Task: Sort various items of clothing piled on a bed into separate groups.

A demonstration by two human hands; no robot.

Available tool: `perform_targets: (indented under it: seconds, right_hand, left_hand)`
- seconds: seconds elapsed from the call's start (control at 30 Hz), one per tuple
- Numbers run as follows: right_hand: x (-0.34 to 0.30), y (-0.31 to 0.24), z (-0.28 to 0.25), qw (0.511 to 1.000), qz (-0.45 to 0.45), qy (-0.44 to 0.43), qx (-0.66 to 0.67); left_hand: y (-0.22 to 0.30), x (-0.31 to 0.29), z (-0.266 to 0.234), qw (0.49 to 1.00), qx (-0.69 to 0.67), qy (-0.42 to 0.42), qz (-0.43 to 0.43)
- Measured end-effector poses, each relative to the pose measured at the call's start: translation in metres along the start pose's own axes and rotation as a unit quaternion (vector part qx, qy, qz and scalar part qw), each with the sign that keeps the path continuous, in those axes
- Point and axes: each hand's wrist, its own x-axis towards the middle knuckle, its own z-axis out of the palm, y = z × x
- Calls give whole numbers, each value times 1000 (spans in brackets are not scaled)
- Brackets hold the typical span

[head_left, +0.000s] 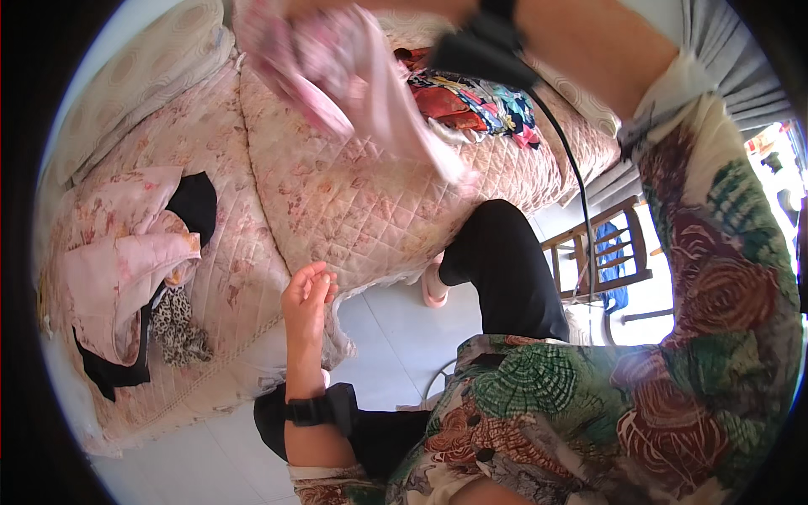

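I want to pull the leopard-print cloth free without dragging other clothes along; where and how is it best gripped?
Probably best pinch the leopard-print cloth by its lower-right end, coming from the right, where the left hand is. That end seems loose, bunched in folds on the quilt, while its upper-left side lies against the pink garment and black cloth.

From the left hand [310,290] at the bed's near edge, a bare stretch of pink quilt [265,189] leaves a way across the middle, bounded on the left by a heap of clothes [126,290]. Farther over, the raised pink cloth [379,101], blurred, blocks the way to the bright patterned pile [484,105] behind it. To the right, a black knee [505,252] stands against the bedside and a dark cable [572,160] hangs between it and the right forearm [598,50].
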Motion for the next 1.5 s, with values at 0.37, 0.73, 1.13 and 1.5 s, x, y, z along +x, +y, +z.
perform_targets:
  seconds: [0.37, 0.73, 1.13, 1.5]
  right_hand:
    - [127, 2, -50, 945, -201, 44, -253]
    - [-55, 288, 58, 959, 260, -19, -111]
    - [-116, 317, 90, 931, 347, 113, 22]
    - [-19, 98, -90, 954, 194, 121, 193]
  left_hand:
    - [3, 8, 10, 1000, -14, -4, -17]
    - [-18, 12, 9, 997, 25, 28, -62]
    - [-13, 11, 18, 998, 24, 20, -46]
    - [0, -4, 6, 1000, 2, -5, 17]
